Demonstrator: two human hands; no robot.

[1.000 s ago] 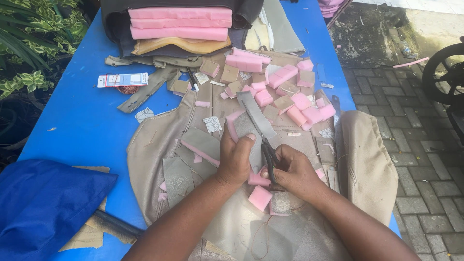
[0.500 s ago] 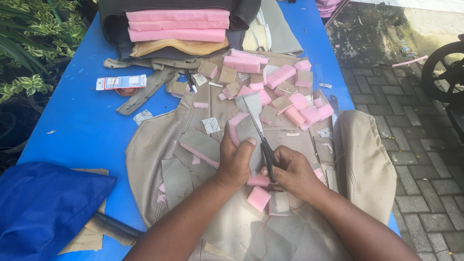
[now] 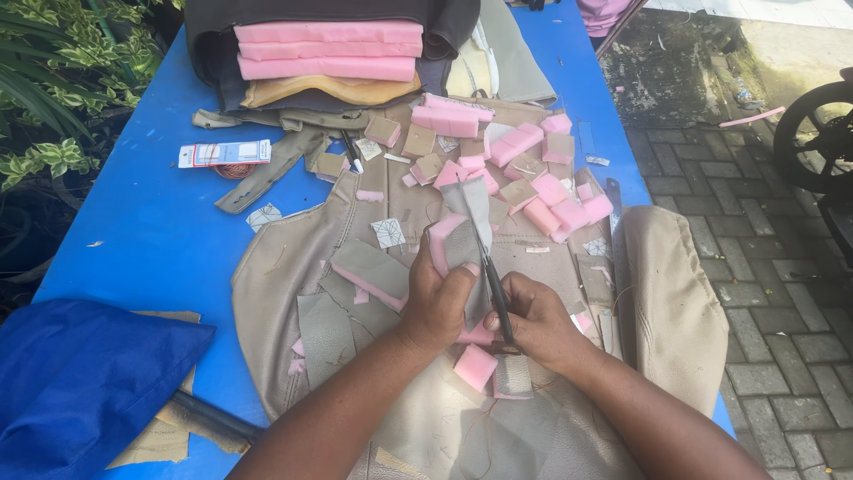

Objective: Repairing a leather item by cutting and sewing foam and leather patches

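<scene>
My left hand (image 3: 437,298) grips a strip of grey leatherette backed with pink foam (image 3: 462,233), held upright over the beige seat cover (image 3: 284,267). My right hand (image 3: 538,322) holds dark scissors (image 3: 494,286), whose blades cut up into the strip's right side. A small pink foam block (image 3: 475,366) lies just below both hands. Cut grey-and-pink pieces (image 3: 369,268) rest to the left of my left hand.
Several pink foam and tan squares (image 3: 533,182) litter the cover farther back. Stacked pink foam sheets (image 3: 327,52) sit at the far end of the blue table (image 3: 151,222). A blue cloth (image 3: 75,382) lies at front left, plants at left, brick paving at right.
The strip has bent further over as the scissors advanced up it. Both hands stay in nearly the same place.
</scene>
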